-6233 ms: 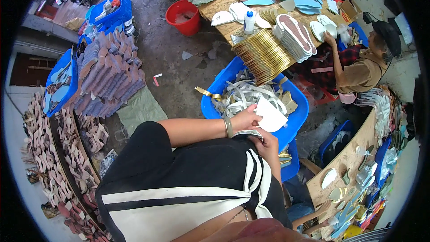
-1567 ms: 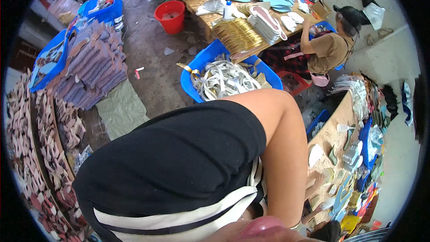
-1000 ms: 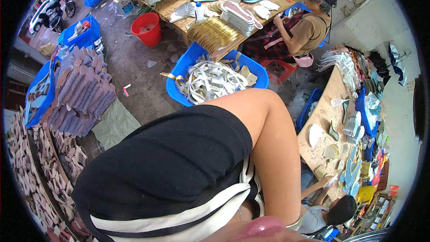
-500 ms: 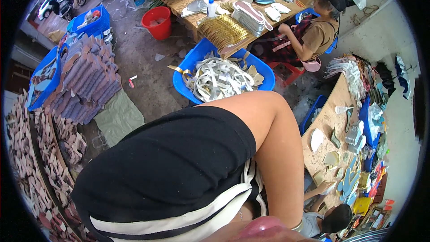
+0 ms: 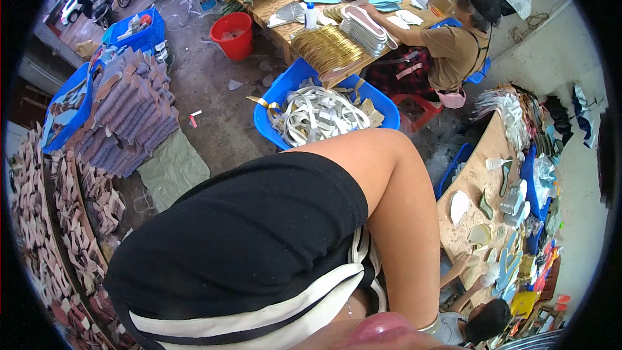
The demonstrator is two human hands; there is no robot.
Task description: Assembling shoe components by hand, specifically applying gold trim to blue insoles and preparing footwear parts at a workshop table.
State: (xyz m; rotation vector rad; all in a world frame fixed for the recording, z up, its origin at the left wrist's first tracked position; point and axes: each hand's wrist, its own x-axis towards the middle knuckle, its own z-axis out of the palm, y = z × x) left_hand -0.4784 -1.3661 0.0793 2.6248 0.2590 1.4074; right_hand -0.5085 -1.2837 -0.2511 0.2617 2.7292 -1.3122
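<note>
Neither of my hands shows in the head view. My bent bare arm [image 5: 405, 220] fills the middle, its black sleeve [image 5: 240, 227] spreading to the left. A gold band [image 5: 431, 325] circles it low down, and the hand beyond is out of the picture. Just past the elbow stands a blue basin [image 5: 262, 120] heaped with white and silver straps [image 5: 324, 113]. Above it, on a wooden table, lie a row of gold straps [image 5: 327, 48] and a stack of shoe insoles [image 5: 366, 29]. My arm appears apart from all of these.
A co-worker [image 5: 453, 52] sits at the far table. Another person [image 5: 486, 321] works at the right-hand table [image 5: 476, 188]. On the left are piled grey-purple pieces [image 5: 133, 113], a blue crate [image 5: 71, 100] and racks of shoe parts [image 5: 32, 220]. A red bucket [image 5: 233, 35] stands behind.
The seated co-worker has stretched an arm out to the insole stack. The person at lower right has shifted their hands. My view has moved slightly; my arm stays bent.
</note>
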